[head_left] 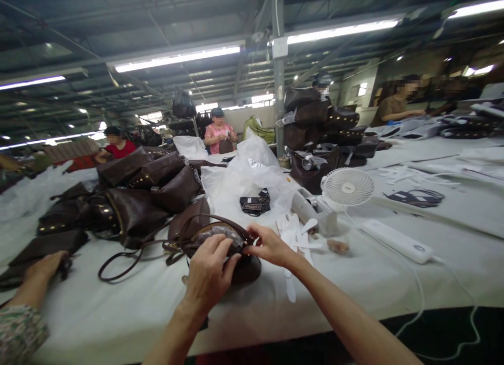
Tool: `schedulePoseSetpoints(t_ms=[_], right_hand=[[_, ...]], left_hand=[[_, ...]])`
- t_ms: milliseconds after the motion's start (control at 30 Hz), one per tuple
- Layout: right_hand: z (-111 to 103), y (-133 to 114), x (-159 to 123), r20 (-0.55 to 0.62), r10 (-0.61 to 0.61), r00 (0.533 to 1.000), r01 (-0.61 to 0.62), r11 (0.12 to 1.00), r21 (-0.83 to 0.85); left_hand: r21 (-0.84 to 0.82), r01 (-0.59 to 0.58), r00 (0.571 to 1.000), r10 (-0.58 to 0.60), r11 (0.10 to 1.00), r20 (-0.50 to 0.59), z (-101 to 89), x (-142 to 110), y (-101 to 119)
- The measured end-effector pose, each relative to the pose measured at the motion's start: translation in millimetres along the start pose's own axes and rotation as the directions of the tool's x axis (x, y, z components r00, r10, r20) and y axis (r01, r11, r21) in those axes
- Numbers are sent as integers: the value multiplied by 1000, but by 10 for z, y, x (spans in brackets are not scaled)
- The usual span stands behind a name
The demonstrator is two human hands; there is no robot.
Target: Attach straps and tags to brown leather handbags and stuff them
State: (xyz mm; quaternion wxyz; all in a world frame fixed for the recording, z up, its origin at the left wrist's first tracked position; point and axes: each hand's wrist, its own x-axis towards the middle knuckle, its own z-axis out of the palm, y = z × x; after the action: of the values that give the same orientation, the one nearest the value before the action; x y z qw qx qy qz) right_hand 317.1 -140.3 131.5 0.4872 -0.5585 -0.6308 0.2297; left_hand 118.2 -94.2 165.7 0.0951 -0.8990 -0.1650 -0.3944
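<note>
A dark brown handbag (pixel 249 271) lies on the white-covered table right in front of me, its top open and crumpled, shiny grey stuffing showing inside. My left hand (pixel 209 268) grips the near edge of its opening, with bent fingers over the stuffing. At the right end of the opening, by the foot of the brown strap (pixel 232 219), my right hand (pixel 271 245) pinches the bag's edge; what exactly lies between the fingertips is hidden. A thin loose strap (pixel 118 256) trails from the bag to the left.
Brown bags (pixel 136 212) are heaped at left, where a co-worker's hand (pixel 45 268) rests on one. Behind my bag lie clear plastic bags (pixel 248 170) and black tags (pixel 255 203). White paper strips (pixel 295 233), a white fan (pixel 348 187) and a corded power strip (pixel 397 241) are at right.
</note>
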Motion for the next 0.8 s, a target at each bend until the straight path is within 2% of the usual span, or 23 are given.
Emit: schedulePoseSetpoints(t_ms=[67,200,267,367,467,533,600,667,800], right_hand=[[52,-9,-51,-49,-17,999,17,1000,6],[131,-36,-128,-126,-52,991,49,999,-22],[144,-18,-160,-123,-59,991,60,998,7],[142,65,-220,-65,-58,996,68,984,164],[135,154,-279,-24,-54,998,58,961,272],[127,162,-299,-45,-63,997,72,965,254],[108,112,-297,-79,-96,992,108,981,163],[82,19,-281,-89,-123,989,123,992,4],[41,-152,-239,-71,-59,996,36,956,-290]], left_hand=[[-59,-14,993,21,998,118,106,-15,75],[-94,105,946,-70,990,315,183,67,58],[-99,133,908,-81,986,410,156,128,30],[-100,139,868,-72,985,491,106,186,22],[-36,138,852,-100,990,513,110,177,70],[46,130,858,-135,991,496,148,139,120],[96,105,877,-138,990,460,192,90,168],[114,74,900,-115,991,421,224,48,202],[172,46,913,-111,984,394,235,25,232]])
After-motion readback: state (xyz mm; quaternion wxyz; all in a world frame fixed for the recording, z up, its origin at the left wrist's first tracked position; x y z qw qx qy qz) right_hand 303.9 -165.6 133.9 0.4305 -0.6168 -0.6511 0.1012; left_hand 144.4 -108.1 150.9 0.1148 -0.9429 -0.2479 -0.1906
